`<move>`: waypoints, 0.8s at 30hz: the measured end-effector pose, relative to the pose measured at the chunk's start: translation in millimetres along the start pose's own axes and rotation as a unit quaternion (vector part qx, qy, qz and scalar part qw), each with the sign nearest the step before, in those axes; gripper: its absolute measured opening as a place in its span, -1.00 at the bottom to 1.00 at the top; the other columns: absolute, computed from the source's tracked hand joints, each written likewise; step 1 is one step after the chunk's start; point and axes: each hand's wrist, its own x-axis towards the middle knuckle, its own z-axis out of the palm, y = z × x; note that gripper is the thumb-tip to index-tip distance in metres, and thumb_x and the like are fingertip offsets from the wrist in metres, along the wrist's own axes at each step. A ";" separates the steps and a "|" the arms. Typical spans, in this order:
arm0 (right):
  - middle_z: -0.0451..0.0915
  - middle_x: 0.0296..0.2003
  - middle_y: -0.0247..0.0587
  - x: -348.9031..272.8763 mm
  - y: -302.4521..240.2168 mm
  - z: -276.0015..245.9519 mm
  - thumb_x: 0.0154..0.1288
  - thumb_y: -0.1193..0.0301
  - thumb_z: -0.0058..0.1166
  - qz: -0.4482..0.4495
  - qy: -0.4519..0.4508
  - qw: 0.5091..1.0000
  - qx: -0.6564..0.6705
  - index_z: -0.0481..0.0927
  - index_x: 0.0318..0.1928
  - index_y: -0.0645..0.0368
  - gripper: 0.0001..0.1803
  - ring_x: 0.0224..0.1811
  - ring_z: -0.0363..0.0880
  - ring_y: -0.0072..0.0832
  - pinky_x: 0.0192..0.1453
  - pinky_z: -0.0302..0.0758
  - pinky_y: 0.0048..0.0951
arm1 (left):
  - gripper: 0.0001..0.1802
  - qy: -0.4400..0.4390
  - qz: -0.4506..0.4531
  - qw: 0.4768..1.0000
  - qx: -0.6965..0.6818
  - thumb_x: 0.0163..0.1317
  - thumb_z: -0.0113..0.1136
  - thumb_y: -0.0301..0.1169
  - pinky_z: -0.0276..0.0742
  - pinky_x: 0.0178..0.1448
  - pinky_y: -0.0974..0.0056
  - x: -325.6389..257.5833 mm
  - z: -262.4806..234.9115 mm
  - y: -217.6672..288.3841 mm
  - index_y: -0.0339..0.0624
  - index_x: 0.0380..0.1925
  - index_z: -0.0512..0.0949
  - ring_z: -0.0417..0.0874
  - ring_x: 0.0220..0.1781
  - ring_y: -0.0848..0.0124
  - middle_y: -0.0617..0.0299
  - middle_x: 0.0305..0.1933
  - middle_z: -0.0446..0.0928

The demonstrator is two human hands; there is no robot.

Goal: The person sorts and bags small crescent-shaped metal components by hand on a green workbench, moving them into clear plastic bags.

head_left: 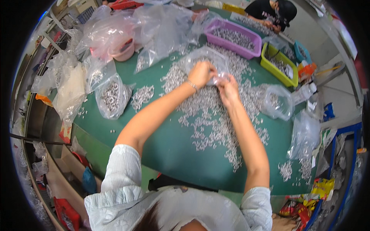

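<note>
Over a wide heap of small silvery metal pieces (208,111), I hold a clear plastic bag (220,59). My left hand (202,73) has its fingers closed at the bag's near edge. My right hand (229,91) pinches the same bag a little to the right and nearer to me. Metal pieces show around and under the bag; how many lie inside it I cannot tell. Left of my left forearm stands a clear bag filled with larger-looking rings (111,97), beside a small pile of pieces (142,97).
A purple bin (252,38) and a green bin (285,79) hold similar pieces at the far right. An open plastic bag (283,109) lies right of the heap. Plastic bags (162,29) and a pink bowl (124,54) crowd the far left. Another person (269,13) works across the table.
</note>
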 end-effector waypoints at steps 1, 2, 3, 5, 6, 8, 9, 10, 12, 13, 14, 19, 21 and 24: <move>0.53 -0.08 -0.02 -0.9 -4.7 -0.1 0.10 0.83 -0.12 -0.001 -0.009 1.000 -0.002 0.27 0.12 0.33 -0.48 -0.12 0.59 -0.33 0.01 0.59 -0.38 | -0.86 -0.010 -0.002 1.000 0.000 -0.05 0.37 -0.50 0.56 -0.13 0.20 3.0 -1.6 3.8 -0.25 -0.42 0.69 0.69 -0.27 0.13 -0.01 -0.34 0.65; 0.53 -0.08 -0.01 -2.6 -5.6 -2.3 0.10 0.83 -0.12 -0.002 -0.019 1.000 -0.003 0.26 0.13 0.34 -0.48 -0.11 0.59 -0.32 0.03 0.58 -0.37 | -0.86 -0.021 -0.004 1.000 0.000 -0.05 0.37 -0.50 0.56 -0.14 0.19 3.0 -2.6 7.8 -0.25 -0.42 0.69 0.69 -0.27 0.13 -0.01 -0.33 0.65; 0.53 -0.08 0.00 -2.4 -8.0 -1.8 0.10 0.83 -0.11 -0.001 -0.015 1.000 -0.005 0.28 0.11 0.35 -0.49 -0.11 0.59 -0.32 0.04 0.58 -0.36 | -0.85 -0.022 0.001 1.000 0.003 -0.05 0.36 -0.52 0.55 -0.14 0.18 3.5 -6.1 11.4 -0.26 -0.40 0.70 0.68 -0.28 0.11 -0.02 -0.33 0.65; 0.54 -0.09 0.01 -3.0 -10.3 -1.2 0.09 0.82 -0.10 0.002 -0.008 1.000 -0.007 0.33 0.08 0.38 -0.52 -0.11 0.60 -0.31 0.05 0.57 -0.35 | -0.85 -0.041 0.026 0.999 -0.017 -0.03 0.34 -0.53 0.55 -0.13 0.17 6.1 -9.3 7.9 -0.25 -0.39 0.70 0.68 -0.27 0.10 -0.01 -0.32 0.64; 0.56 -0.11 0.02 -1.3 -11.9 1.1 0.09 0.81 -0.10 0.020 -0.022 0.999 -0.021 0.36 0.05 0.39 -0.55 -0.12 0.61 -0.30 0.04 0.56 -0.33 | -0.85 -0.050 0.035 0.998 -0.025 -0.02 0.33 -0.53 0.54 -0.12 0.16 7.1 -12.9 4.2 -0.25 -0.38 0.70 0.67 -0.27 0.10 -0.01 -0.32 0.64; 0.59 -0.15 0.02 2.5 -18.2 0.3 0.08 0.80 -0.10 0.053 -0.041 0.996 -0.051 0.42 0.00 0.43 -0.59 -0.13 0.61 -0.28 0.03 0.55 -0.31 | -0.85 -0.099 0.081 0.991 0.027 0.01 0.31 -0.52 0.54 -0.10 0.14 12.1 -15.0 3.7 -0.21 -0.36 0.71 0.66 -0.23 0.09 0.02 -0.30 0.64; 0.62 -0.23 0.01 2.8 -20.8 5.8 0.06 0.78 -0.10 0.065 0.000 0.996 -0.062 0.48 -0.07 0.44 -0.65 -0.12 0.63 -0.25 0.00 0.54 -0.30 | -0.85 -0.109 0.097 0.988 0.048 0.01 0.31 -0.52 0.54 -0.10 0.14 15.3 -17.8 3.4 -0.20 -0.35 0.71 0.66 -0.22 0.10 0.03 -0.30 0.64; 0.62 -0.23 0.02 2.0 -24.8 9.3 0.07 0.78 -0.10 0.088 0.010 0.994 -0.057 0.48 -0.08 0.45 -0.65 -0.12 0.63 -0.25 -0.01 0.54 -0.31 | -0.85 -0.120 0.114 0.984 0.069 0.02 0.31 -0.51 0.54 -0.09 0.13 16.2 -20.0 3.2 -0.19 -0.35 0.71 0.66 -0.21 0.10 0.04 -0.30 0.64; 0.62 -0.23 0.02 2.7 -33.0 13.6 0.07 0.78 -0.12 0.131 0.028 0.990 -0.047 0.48 -0.08 0.45 -0.66 -0.10 0.64 -0.23 -0.03 0.55 -0.32 | -0.84 -0.119 0.132 0.978 0.105 0.06 0.27 -0.48 0.54 -0.11 0.10 16.3 -23.1 6.8 -0.16 -0.31 0.70 0.64 -0.19 0.07 0.11 -0.27 0.63; 0.60 -0.14 0.02 11.2 -34.1 8.3 0.13 0.72 -0.12 0.153 0.022 0.986 -0.063 0.46 -0.07 0.42 -0.69 -0.03 0.62 -0.22 0.13 0.47 -0.23 | -0.84 -0.118 0.146 0.975 0.120 0.08 0.25 -0.47 0.54 -0.12 0.09 16.8 -24.3 10.7 -0.15 -0.30 0.69 0.64 -0.19 0.07 0.13 -0.27 0.63; 0.58 -0.10 0.01 14.7 -37.2 4.4 0.15 0.70 -0.12 0.164 0.024 0.985 -0.051 0.45 -0.06 0.41 -0.69 0.01 0.59 -0.22 0.20 0.40 -0.19 | -0.84 -0.116 0.159 0.971 0.135 0.10 0.24 -0.46 0.55 -0.13 0.09 18.3 -25.7 14.6 -0.14 -0.29 0.69 0.64 -0.19 0.07 0.15 -0.26 0.63; 0.48 0.04 -0.02 11.9 -44.2 10.7 0.24 0.61 -0.15 0.203 0.029 0.979 0.000 0.40 0.02 0.36 -0.68 0.21 0.41 -0.26 0.45 0.05 -0.05 | -0.85 -0.111 0.210 0.951 0.198 0.14 0.20 -0.40 0.55 -0.19 0.07 16.7 -30.4 16.1 -0.11 -0.29 0.67 0.64 -0.23 0.10 0.21 -0.26 0.61; 0.48 0.02 -0.03 10.3 -43.8 10.7 0.25 0.62 -0.14 0.195 0.015 0.981 -0.010 0.41 0.01 0.35 -0.69 0.17 0.44 -0.25 0.46 0.05 -0.05 | -0.85 -0.105 0.219 0.952 0.187 0.14 0.20 -0.40 0.55 -0.21 0.09 18.1 -32.2 13.3 -0.12 -0.29 0.66 0.64 -0.25 0.11 0.22 -0.26 0.61; 0.50 0.02 -0.04 6.2 -44.2 9.7 0.25 0.61 -0.13 0.180 -0.002 0.983 -0.022 0.41 0.01 0.35 -0.70 0.13 0.47 -0.26 0.42 0.13 -0.08 | -0.86 -0.080 0.194 0.967 0.145 0.11 0.23 -0.41 0.56 -0.23 0.14 14.7 -29.4 12.0 -0.14 -0.32 0.67 0.65 -0.29 0.13 0.19 -0.28 0.62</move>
